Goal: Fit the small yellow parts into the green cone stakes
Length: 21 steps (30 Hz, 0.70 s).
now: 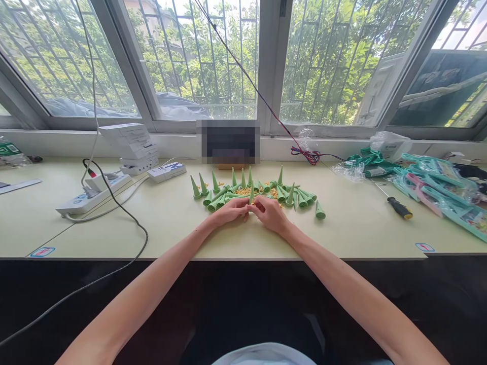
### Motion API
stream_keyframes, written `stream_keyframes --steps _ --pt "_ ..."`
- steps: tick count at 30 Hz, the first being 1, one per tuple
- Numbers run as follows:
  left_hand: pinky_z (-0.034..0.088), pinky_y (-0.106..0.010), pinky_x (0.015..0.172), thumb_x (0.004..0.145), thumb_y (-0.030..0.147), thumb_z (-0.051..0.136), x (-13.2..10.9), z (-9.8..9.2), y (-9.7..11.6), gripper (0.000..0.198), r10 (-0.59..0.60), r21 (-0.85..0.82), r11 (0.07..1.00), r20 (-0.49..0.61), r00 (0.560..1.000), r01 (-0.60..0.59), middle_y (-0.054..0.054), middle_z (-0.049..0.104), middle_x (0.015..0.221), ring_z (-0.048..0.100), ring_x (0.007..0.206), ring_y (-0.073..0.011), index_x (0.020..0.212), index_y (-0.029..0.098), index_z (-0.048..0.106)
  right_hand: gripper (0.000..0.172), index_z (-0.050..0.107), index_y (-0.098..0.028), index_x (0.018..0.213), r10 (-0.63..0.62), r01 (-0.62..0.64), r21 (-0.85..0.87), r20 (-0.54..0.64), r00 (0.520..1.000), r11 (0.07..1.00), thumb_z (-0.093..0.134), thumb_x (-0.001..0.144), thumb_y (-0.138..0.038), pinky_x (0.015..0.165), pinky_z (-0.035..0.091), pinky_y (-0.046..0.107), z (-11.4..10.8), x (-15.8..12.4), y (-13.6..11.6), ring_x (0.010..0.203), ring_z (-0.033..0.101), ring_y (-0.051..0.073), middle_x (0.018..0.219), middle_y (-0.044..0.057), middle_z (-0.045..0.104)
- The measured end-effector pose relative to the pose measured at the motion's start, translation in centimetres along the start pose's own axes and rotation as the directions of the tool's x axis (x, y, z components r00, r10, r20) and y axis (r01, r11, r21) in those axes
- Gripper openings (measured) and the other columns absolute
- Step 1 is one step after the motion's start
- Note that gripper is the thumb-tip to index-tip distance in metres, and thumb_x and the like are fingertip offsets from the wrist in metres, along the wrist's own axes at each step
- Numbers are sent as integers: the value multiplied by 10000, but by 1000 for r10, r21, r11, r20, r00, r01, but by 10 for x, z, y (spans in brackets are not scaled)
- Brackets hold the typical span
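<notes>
My left hand (231, 210) and my right hand (271, 212) meet at the near side of a pile on the table, fingers closed and fingertips touching. Between them a green plastic cone (251, 190) points up and away, and a small yellow-orange bit shows at its near end. The left fingers seem to grip this cone; what the right fingers pinch is mostly covered. Around the hands lie several green cones (302, 199), while others stand upright, such as the cone (280, 175) at the back. Small yellow-orange pieces (243, 191) are heaped among them.
On the left are a power strip (78, 199), stacked white boxes (131, 144) and a black cable (146, 234) crossing the table edge. To the right lie a screwdriver (398, 207) and bagged teal items (441, 182). Behind the pile stands a blurred dark box (228, 144) below the windows.
</notes>
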<state>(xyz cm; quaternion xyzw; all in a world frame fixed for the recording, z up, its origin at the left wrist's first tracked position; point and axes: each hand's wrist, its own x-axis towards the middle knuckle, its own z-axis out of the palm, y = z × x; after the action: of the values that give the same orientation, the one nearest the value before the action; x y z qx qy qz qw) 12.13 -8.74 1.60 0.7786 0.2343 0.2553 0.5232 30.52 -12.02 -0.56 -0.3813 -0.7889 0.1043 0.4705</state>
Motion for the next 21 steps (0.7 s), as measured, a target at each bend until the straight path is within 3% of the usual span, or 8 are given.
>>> stream_keyframes --steps 7,11,21 --pt "447 -259 644 882 438 588 2 1 -1 401 3 -38 999 12 1000 -3 -86 638 960 559 630 -109 1125 119 613 254 444 -201 661 -9 0 -169 -52 999 986 483 892 -300 552 307 229 4 0 -4 530 389 109 583 -25 473" --pt "450 -260 658 882 418 604 1 0 -3 413 11 -81 997 19 1000 -9 -62 640 865 579 633 -118 1172 124 579 234 442 -197 643 -46 24 -272 -73 996 962 470 869 -253 551 274 232 8 0 -4 526 376 109 593 -15 490" --pt "469 -273 693 876 417 617 2 -2 -12 325 17 -131 991 32 999 -12 -59 649 843 604 660 -133 1041 141 565 213 500 -184 664 -49 20 -352 -72 996 936 487 871 -229 541 238 247 12 -1 -6 530 429 119 621 14 559"
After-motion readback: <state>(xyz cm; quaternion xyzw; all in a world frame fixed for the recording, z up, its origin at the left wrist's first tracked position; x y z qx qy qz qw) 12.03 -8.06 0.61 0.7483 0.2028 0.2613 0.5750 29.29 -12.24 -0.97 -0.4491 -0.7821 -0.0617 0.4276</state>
